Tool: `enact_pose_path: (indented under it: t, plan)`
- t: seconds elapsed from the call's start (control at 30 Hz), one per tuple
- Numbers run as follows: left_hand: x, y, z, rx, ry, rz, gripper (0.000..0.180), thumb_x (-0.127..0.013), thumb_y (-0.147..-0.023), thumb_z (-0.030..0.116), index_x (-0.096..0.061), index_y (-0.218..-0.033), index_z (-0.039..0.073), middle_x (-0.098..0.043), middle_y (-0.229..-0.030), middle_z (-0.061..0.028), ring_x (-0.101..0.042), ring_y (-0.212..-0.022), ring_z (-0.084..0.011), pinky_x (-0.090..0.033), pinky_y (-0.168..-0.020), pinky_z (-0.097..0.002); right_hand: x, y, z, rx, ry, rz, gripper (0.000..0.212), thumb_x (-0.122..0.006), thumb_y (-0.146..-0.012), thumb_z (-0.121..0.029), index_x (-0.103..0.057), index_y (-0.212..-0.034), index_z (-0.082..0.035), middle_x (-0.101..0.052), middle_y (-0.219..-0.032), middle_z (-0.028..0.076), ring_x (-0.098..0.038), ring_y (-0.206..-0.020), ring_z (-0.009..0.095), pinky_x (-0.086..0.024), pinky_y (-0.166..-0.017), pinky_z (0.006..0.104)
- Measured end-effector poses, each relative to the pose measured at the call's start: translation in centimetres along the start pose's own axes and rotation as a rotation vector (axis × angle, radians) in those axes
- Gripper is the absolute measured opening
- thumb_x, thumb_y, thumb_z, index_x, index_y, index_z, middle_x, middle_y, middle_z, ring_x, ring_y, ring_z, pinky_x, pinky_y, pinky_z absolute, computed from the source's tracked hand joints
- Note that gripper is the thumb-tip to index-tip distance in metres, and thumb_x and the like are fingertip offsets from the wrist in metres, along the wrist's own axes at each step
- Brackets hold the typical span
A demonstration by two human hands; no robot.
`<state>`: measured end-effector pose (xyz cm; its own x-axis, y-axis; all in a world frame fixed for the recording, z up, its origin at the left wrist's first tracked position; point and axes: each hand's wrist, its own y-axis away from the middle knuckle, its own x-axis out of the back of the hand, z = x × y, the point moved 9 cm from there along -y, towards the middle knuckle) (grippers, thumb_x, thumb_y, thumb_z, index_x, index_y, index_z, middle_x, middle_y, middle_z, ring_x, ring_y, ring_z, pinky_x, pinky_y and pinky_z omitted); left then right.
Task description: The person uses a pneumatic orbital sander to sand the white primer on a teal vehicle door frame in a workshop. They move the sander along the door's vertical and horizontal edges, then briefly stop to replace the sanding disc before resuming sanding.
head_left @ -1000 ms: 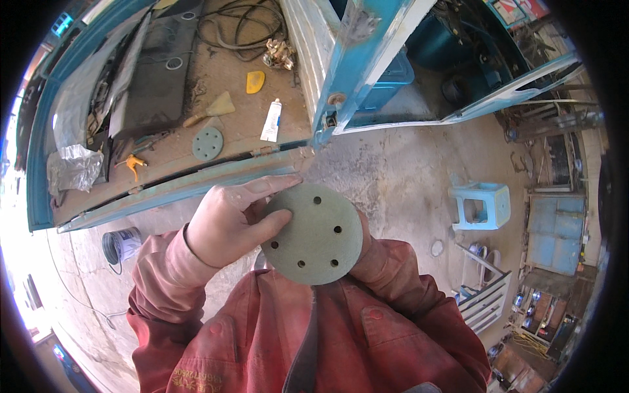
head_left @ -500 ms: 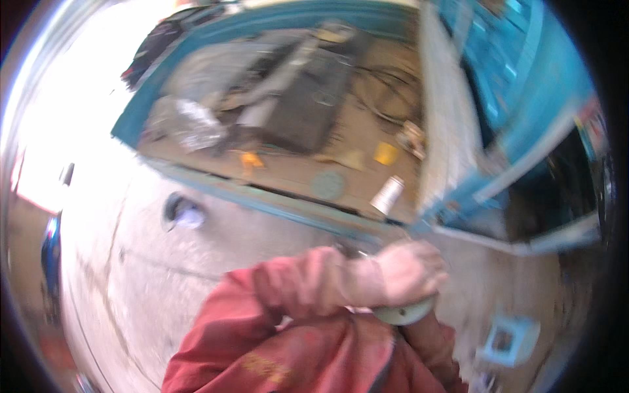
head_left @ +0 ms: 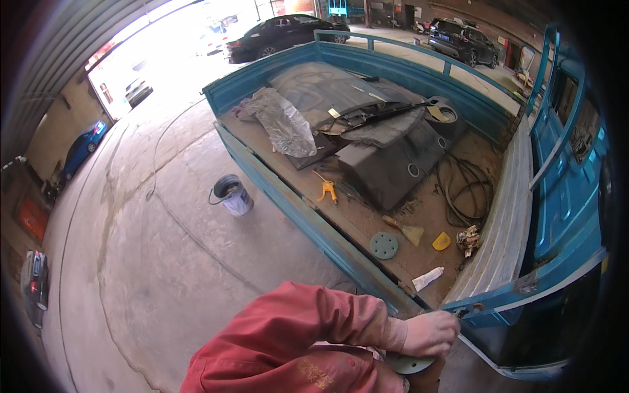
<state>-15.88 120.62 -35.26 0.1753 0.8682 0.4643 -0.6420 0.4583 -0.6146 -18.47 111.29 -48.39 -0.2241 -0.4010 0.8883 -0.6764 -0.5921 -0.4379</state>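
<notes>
My left hand (head_left: 430, 335) reaches across me in a red sleeve, its fingers curled closed near the corner of the blue truck. What they hold, if anything, is hidden. Just below that hand lies a green round sanding disc (head_left: 409, 363) with holes, partly covered; which hand holds it I cannot tell. Part of my right arm (head_left: 429, 378) shows beneath, while the right hand is out of sight behind the left hand and disc. A second green sanding disc (head_left: 383, 245) lies flat in the truck bed, near a white tube (head_left: 428, 279) and a yellow scraper (head_left: 441, 241).
The blue bed wall (head_left: 298, 216) runs along my left front. Inside are dark panels (head_left: 386, 160), a coiled hose (head_left: 468, 190), an orange air blow gun (head_left: 327, 188) and crumpled plastic film (head_left: 282, 121). A bucket (head_left: 232, 195) stands on the concrete floor; the cab (head_left: 570, 164) rises at right.
My view has swung, bringing parked cars and more of the truck bed into sight. My left hand stays over the disc, which is now more hidden; both sit lower in view.
</notes>
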Motion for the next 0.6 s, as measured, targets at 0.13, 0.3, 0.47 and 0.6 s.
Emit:
enact_pose_path:
  t: [0.13, 0.3, 0.47, 0.6]
  plan:
    - [-0.1, -0.4, 0.5, -0.003, 0.07, -0.075, 0.032, -0.051, -0.103, 0.022, -0.056, -0.079, 0.001, -0.059, -0.084, -0.0163, -0.059, -0.088, -0.0386, -0.047, -0.08, -0.0492, 0.9, -0.7, 1.2, -0.098, -0.185, -0.032, 0.081, -0.092, -0.07, -0.032, -0.051, -0.136, -0.009, -0.061, -0.129, 0.014, -0.062, -0.12, 0.026, -0.05, -0.1, 0.0417]
    - [0.4, -0.9, 0.4, -0.004, 0.034, 0.036, 0.032, -0.05, -0.103, 0.022, -0.057, -0.08, 0.001, -0.059, -0.082, -0.0177, -0.06, -0.081, -0.0399, -0.05, -0.073, -0.0491, 4.6, -3.8, 0.7, -0.222, -0.456, -0.086, 0.083, -0.095, -0.065, -0.035, -0.055, -0.133, -0.007, -0.065, -0.123, 0.015, -0.066, -0.114, 0.029, -0.053, -0.094, 0.0426]
    - [0.9, 0.1, -2.5, 0.198, 0.1, 0.156, 0.037, -0.048, -0.107, 0.027, -0.061, -0.085, 0.0, -0.062, -0.083, -0.0205, -0.061, -0.083, -0.0436, -0.05, -0.075, -0.0475, 6.3, -5.8, -1.0, -0.249, -0.605, -0.17, 0.086, -0.097, -0.059, -0.038, -0.058, -0.13, -0.006, -0.07, -0.116, 0.017, -0.07, -0.108, 0.031, -0.056, -0.088, 0.0435]
    - [1.0, 2.8, -7.9, 0.74, 0.381, 0.233, 0.051, -0.039, -0.112, 0.039, -0.063, -0.095, -0.003, -0.067, -0.085, -0.0234, -0.066, -0.088, -0.0383, -0.051, -0.082, -0.0439, 6.3, -5.8, 0.4, -0.468, -0.698, -0.178, 0.095, -0.1, -0.053, -0.041, -0.058, -0.13, -0.004, -0.071, -0.113, 0.018, -0.071, -0.107, 0.03, -0.057, -0.086, 0.0431]
